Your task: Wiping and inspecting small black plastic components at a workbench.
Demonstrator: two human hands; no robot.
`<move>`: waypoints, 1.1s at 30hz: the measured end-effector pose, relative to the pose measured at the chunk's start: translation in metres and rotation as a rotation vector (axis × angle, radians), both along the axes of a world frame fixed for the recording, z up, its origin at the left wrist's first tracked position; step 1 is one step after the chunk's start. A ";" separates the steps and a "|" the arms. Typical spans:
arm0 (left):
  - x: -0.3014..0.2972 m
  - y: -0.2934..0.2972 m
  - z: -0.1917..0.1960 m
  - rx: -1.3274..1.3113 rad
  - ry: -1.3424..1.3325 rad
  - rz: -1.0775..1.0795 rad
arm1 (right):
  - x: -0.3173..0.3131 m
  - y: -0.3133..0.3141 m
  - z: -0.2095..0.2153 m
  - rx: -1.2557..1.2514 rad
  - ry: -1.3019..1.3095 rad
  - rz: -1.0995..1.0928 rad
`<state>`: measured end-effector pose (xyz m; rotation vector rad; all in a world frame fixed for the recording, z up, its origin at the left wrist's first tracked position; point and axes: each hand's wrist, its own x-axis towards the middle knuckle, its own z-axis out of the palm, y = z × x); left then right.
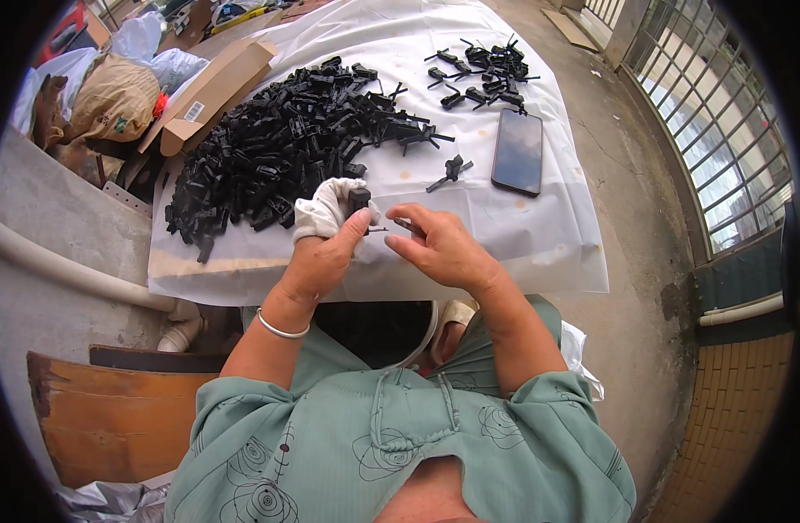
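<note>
My left hand (330,253) wears a white cloth glove (324,209) over its fingers, the thumb bare. It is closed on a small black plastic part (359,200) above the table's near edge. My right hand (445,251) is just right of it, thumb and forefinger pointing at the part. A small, thin dark piece (406,225) sits between its fingers; its kind I cannot make out. To the left and beyond lies a large heap of black plastic parts (265,144). One loose black part with thin arms (452,170) lies beyond my right hand.
White sheeting (566,218) covers the table. A dark smartphone (517,152) lies on the right, near a smaller group of black parts (496,71). An open cardboard box (210,100) borders the heap. A dark tub (378,327) stands below the table's edge, by my legs.
</note>
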<state>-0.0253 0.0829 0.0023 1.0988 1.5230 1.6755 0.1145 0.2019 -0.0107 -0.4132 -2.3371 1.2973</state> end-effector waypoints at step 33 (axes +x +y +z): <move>-0.012 0.013 0.015 -0.097 0.863 0.088 | -0.009 0.004 0.001 0.101 0.242 -0.141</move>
